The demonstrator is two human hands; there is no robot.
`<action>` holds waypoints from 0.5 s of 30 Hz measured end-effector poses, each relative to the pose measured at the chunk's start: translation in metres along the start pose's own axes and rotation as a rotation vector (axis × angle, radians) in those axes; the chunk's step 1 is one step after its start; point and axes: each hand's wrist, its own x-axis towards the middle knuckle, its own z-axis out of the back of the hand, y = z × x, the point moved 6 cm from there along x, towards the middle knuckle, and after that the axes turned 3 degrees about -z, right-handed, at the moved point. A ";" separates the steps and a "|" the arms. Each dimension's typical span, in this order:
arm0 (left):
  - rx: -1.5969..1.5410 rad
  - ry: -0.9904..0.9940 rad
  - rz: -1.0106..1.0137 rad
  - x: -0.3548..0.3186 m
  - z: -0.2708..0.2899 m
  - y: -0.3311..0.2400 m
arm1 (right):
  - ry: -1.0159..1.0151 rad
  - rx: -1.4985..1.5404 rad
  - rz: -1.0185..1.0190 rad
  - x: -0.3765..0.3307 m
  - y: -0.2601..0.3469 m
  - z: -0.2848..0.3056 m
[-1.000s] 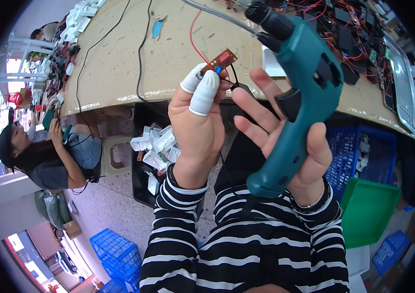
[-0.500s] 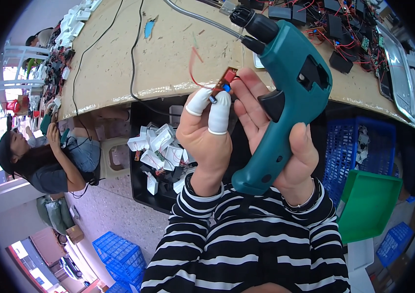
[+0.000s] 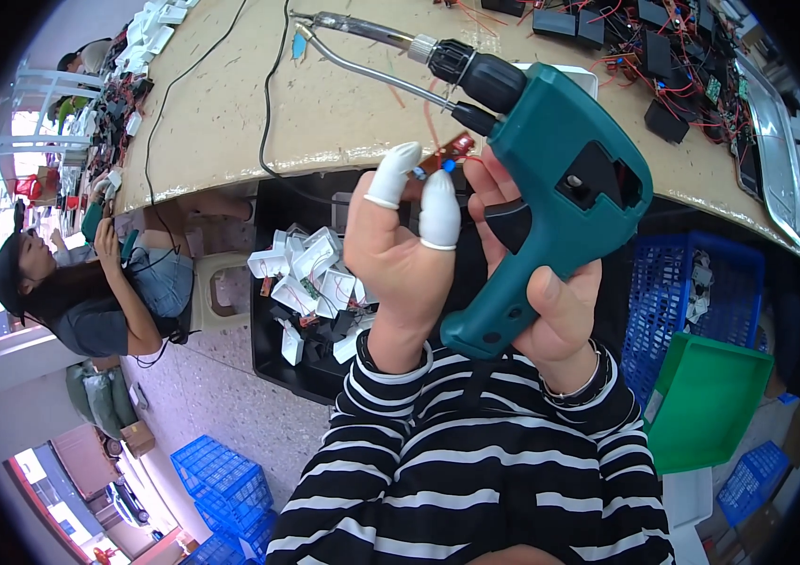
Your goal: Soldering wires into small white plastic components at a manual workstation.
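A teal soldering gun lies across my right hand, whose thumb and palm grip its handle; the other fingers are partly hidden behind it. Its metal tip and curved feed tube point up and left, over the table edge. White finger cots cover the thumb and index finger of my left hand. Between those two fingertips sits a small brown circuit board with red and blue parts and a thin red wire. The board is close to the right hand's fingertips, just below the feed tube.
Below the table a black tray holds white casings. Black boxes with red wires and a metal tray lie at the far right. A blue crate and green bin stand right. A co-worker sits left.
The soldering gun has swung down and slightly right, so its whole tip now shows. My left thumb and index finger have spread a little, and the circuit board has shifted right and tilted.
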 end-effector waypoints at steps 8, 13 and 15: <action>0.007 0.317 0.104 0.008 -0.007 -0.012 | -0.076 -0.279 0.071 -0.003 0.009 0.034; -0.096 0.472 0.499 0.006 -0.012 0.002 | -0.058 -0.220 0.082 0.011 0.031 0.031; -0.020 0.500 0.308 0.009 -0.014 0.007 | -0.036 -0.258 0.106 0.013 0.034 0.030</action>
